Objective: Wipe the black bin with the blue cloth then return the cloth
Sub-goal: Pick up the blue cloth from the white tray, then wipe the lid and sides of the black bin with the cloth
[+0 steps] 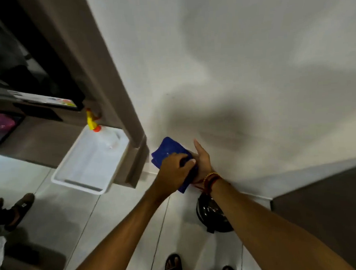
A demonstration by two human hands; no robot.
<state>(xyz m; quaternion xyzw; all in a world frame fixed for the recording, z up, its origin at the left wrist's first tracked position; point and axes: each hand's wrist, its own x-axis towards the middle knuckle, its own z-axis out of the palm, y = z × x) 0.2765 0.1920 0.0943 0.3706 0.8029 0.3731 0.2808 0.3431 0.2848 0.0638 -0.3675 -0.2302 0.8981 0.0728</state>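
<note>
While I stood at the white wall, I held the blue cloth (169, 149) up between both hands: my left hand (175, 169) was curled closed over its folds from above, and my right hand (202, 160) lay flat and open under it, fingers stretched out. The black bin (213, 214) sat on the floor below my right wrist, near the white tray (87, 162).
</note>
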